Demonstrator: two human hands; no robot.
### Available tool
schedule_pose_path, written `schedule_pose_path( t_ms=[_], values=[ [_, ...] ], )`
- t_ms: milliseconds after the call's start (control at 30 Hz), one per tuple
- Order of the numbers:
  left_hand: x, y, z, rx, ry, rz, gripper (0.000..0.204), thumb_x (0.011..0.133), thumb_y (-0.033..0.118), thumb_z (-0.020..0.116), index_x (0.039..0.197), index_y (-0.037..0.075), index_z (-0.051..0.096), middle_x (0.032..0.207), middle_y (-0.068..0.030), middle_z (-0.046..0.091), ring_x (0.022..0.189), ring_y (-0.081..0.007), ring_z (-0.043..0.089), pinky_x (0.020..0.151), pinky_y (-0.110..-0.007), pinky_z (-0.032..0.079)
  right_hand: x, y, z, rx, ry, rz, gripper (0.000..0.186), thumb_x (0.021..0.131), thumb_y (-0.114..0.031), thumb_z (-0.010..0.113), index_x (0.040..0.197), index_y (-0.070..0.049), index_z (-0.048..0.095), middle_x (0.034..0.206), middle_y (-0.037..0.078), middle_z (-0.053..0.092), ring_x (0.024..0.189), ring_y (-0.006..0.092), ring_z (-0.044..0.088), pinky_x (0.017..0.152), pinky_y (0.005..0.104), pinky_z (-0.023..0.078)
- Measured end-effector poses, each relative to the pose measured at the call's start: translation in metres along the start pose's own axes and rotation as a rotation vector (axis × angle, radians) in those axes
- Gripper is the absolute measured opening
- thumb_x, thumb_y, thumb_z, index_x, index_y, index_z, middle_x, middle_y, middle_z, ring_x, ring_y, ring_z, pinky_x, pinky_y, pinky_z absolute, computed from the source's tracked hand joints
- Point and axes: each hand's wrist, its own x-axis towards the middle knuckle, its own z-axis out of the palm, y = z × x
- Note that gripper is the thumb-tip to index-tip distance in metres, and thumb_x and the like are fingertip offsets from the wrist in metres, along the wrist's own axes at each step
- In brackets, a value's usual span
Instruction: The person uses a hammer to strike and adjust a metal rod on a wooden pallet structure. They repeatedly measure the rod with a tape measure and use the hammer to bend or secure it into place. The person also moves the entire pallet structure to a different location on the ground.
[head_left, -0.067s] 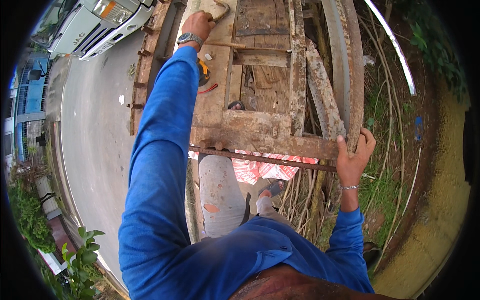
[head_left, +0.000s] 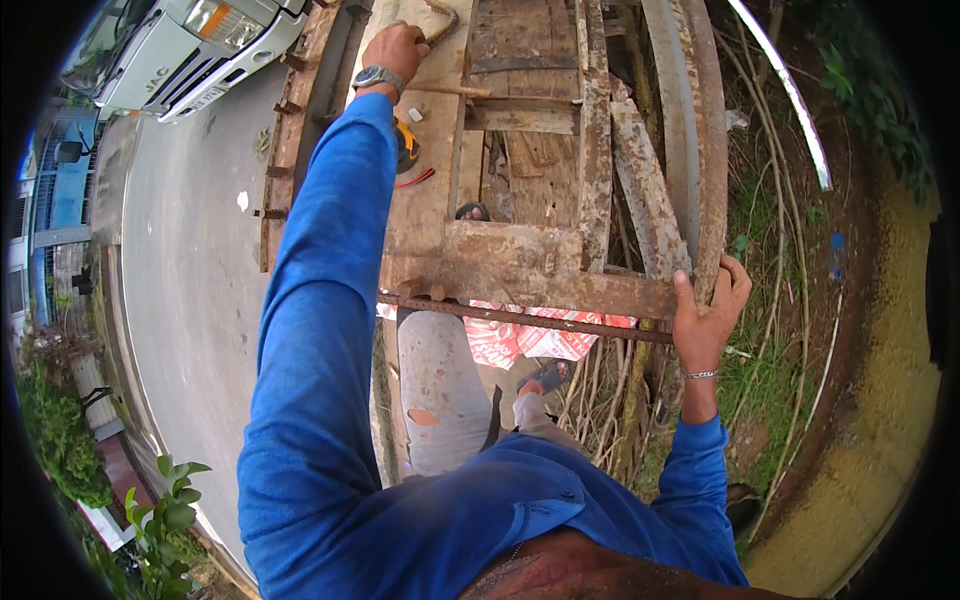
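Observation:
My left hand, with a wristwatch, is closed on a bent rusty metal bar over the pale board at the top middle. Below it on the board lie a yellow tape measure with a red strap, mostly hidden by my sleeve, a small white piece and a thin rod. My right hand grips the end of a rusty beam at the frame's lower right corner, thumb on top and fingers round the outer side.
A weathered wood and metal framework spans the top middle. A white truck stands on the road at left. Red-and-white sacks, dry branches and my sandalled foot show below. A yellow wall runs at right.

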Motion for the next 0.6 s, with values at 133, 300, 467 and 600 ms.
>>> schedule_pose_path(
  t_ms=[133, 300, 467, 600],
  values=[
    [0.005, 0.004, -0.005, 0.029, -0.036, 0.024, 0.027, 0.082, 0.027, 0.067, 0.102, 0.011, 0.075, 0.103, -0.0146, 0.070, 0.098, -0.0352, 0.066, 0.089, -0.045, 0.052, 0.000, -0.002, -0.002, -0.010, -0.008, 0.005, 0.049, 0.083, -0.016, 0.076, 0.120, 0.007, 0.055, 0.127, 0.021, 0.047, 0.121, 0.0378, 0.044, 0.104, 0.0464, 0.035],
    [0.008, -0.005, 0.002, 0.047, 0.001, 0.055, 0.025, 0.083, 0.028, 0.065, 0.099, 0.012, 0.076, 0.102, -0.0148, 0.070, 0.097, -0.0354, 0.067, 0.087, -0.046, 0.054, 0.002, -0.004, -0.002, -0.009, -0.032, 0.012, 0.049, 0.083, -0.015, 0.076, 0.121, 0.008, 0.054, 0.127, 0.021, 0.046, 0.122, 0.0376, 0.044, 0.104, 0.0460, 0.035],
    [0.006, 0.009, -0.003, 0.095, -0.043, 0.006, 0.027, 0.084, 0.028, 0.065, 0.103, 0.012, 0.075, 0.105, -0.0134, 0.070, 0.101, -0.0344, 0.066, 0.089, -0.045, 0.053, 0.000, -0.005, -0.001, 0.008, -0.023, 0.035, 0.050, 0.085, -0.016, 0.075, 0.122, 0.010, 0.053, 0.128, 0.021, 0.045, 0.122, 0.0368, 0.044, 0.104, 0.0454, 0.036],
    [0.006, -0.004, 0.004, 0.095, -0.022, 0.046, 0.026, 0.082, 0.024, 0.068, 0.103, 0.012, 0.075, 0.107, -0.0119, 0.070, 0.102, -0.0336, 0.066, 0.089, -0.045, 0.053, -0.001, -0.003, 0.000, 0.013, -0.030, 0.037, 0.051, 0.085, -0.016, 0.075, 0.124, 0.010, 0.053, 0.129, 0.020, 0.045, 0.123, 0.0363, 0.044, 0.105, 0.0450, 0.036]
  ],
)
